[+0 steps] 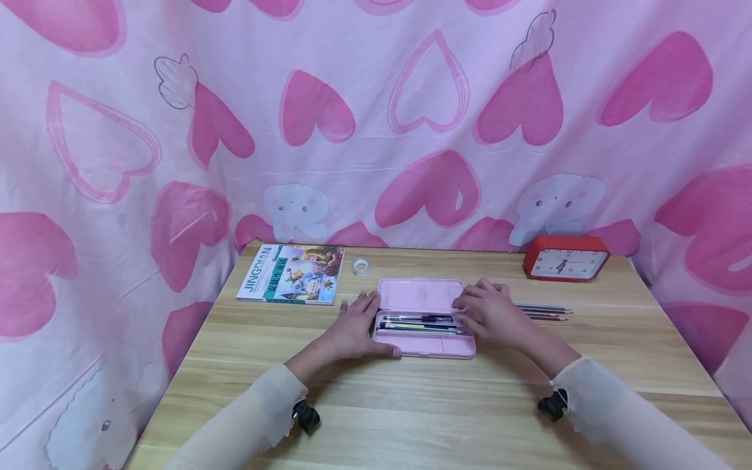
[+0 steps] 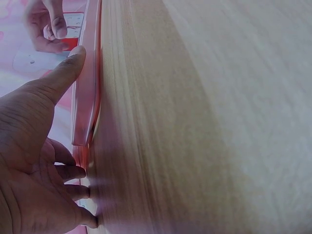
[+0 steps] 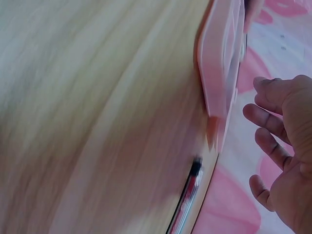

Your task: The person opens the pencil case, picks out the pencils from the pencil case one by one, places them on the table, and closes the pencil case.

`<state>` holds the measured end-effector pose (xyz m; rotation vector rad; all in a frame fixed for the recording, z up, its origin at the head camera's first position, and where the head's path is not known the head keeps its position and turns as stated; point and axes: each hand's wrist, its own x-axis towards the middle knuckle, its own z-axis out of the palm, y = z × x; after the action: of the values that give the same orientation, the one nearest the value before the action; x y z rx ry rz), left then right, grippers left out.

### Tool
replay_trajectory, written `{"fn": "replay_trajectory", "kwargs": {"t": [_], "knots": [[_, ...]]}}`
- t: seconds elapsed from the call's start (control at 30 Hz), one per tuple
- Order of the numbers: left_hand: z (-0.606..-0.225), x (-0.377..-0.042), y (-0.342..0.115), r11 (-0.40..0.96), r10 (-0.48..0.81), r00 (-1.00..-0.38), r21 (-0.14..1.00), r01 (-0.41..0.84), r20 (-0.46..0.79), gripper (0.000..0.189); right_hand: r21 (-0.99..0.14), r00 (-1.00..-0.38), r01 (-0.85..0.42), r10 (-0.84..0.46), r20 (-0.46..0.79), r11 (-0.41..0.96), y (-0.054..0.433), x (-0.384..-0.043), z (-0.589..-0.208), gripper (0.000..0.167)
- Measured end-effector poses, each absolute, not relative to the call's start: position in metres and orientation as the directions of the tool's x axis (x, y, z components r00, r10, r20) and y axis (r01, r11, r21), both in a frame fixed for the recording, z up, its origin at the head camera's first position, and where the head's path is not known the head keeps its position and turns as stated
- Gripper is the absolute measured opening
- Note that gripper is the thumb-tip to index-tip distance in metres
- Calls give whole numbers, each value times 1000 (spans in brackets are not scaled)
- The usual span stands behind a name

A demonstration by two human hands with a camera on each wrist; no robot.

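Observation:
A pink pencil case [image 1: 405, 342] lies on the table with its lid [image 1: 420, 297] folded back. Several pens and pencils [image 1: 418, 326] lie in its rear compartment; the front part is divided near the right. My left hand [image 1: 352, 329] rests at the case's left end with fingers spread. In the left wrist view its thumb [image 2: 68, 73] touches the front wall. My right hand [image 1: 493, 312] hovers by the right end, fingers loosely bent; in the right wrist view, nothing shows between its fingers [image 3: 265, 119]. Several pencils [image 1: 543, 312] lie on the table beyond it.
A magazine [image 1: 294, 274] lies at the back left of the wooden table [image 1: 411, 411], with a roll of clear tape [image 1: 361, 266] beside it. A red alarm clock [image 1: 566, 258] stands at the back right. Behind the table hangs a pink heart-print curtain [image 1: 364, 156].

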<state>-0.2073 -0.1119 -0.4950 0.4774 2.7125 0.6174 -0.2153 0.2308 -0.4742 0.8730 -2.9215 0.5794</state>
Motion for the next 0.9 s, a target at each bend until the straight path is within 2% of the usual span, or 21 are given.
{"fn": "replay_trajectory", "kwargs": {"t": [0.3,0.53,0.9], "knots": [[-495,-208,-112,848,388,-894,466,251,-225,139,-341,-823,-556,-560,95,758,220,-211,-481,22],[-496,-208,-112,854,392,-891,451,259,-229,138,-291,-814,-573,-573,94,766,219,-209,-488,21],[-496,-207,-112,851,390,-893,457,258,-224,138,-197,-799,-599,-594,87,776,211,-208,-491,31]]}}
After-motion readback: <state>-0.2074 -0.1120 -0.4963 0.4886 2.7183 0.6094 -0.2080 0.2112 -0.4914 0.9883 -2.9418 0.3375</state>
